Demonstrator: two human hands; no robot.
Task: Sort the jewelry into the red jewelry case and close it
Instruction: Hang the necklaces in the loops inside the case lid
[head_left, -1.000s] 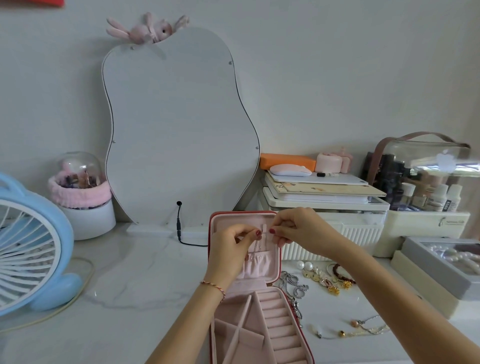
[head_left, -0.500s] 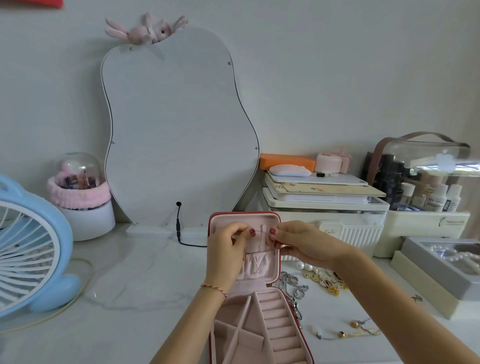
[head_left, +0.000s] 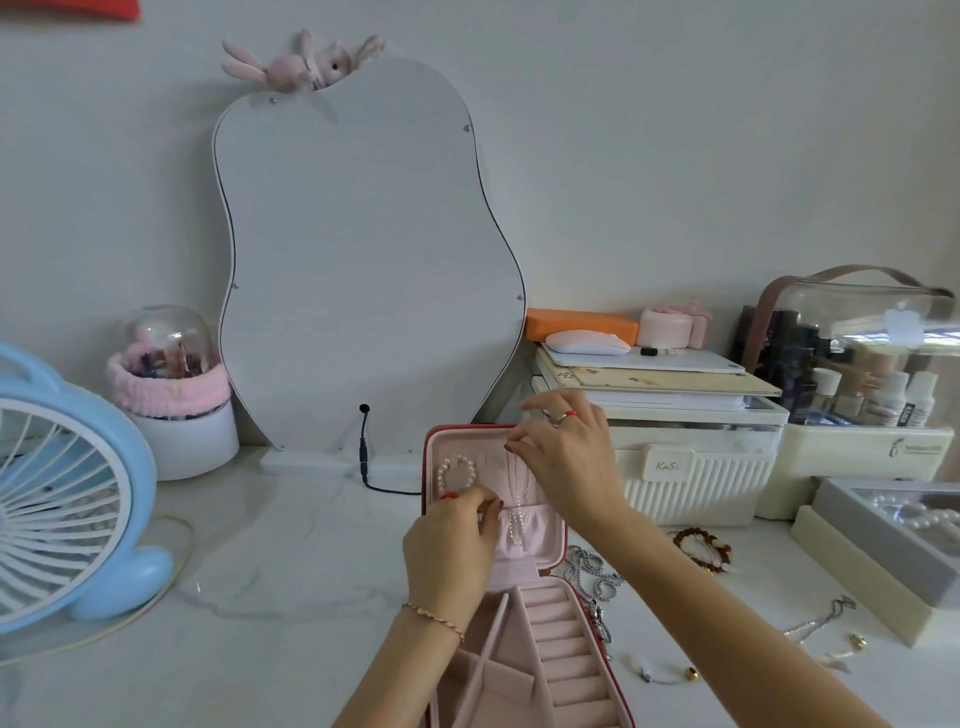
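Now open on the white marble counter (head_left: 249, 561), near its front edge at the middle: red jewelry case (head_left: 429, 467), lid upright, pink lining inside, base lying flat toward the viewer with ring rolls and divided compartments. Inside the lid, upper left: pearl bracelet (head_left: 456, 474), hanging. Beside it, at the middle of the lid: thin chain necklace (head_left: 518, 486), hanging down into the gathered pink pocket. Left hand (head_left: 451, 551) low on the lid, fingers curled and pinching at the pocket edge, just under the pearl bracelet; cannot tell exactly what is between the fingertips. Right hand (head_left: 566, 457) at the upper right of the lid, fingers curled, pinching at the top of the thin chain necklace; ring visible on one finger. Hands apart, both working on the lid.

On the counter right of the case, not yet sorted: silver chain (head_left: 592, 569) touching the case side, red bead bracelet (head_left: 702, 548) further right, small cord with gold bead (head_left: 670, 674) near the front edge, another fine necklace (head_left: 826, 621) toward the right edge.

At the back edge: pear-shaped mirror (head_left: 369, 260) with a pink plush rabbit (head_left: 304, 62) on top. At the left edge: blue fan (head_left: 62, 488). At the right: cream storage boxes (head_left: 696, 467) with stacked things.
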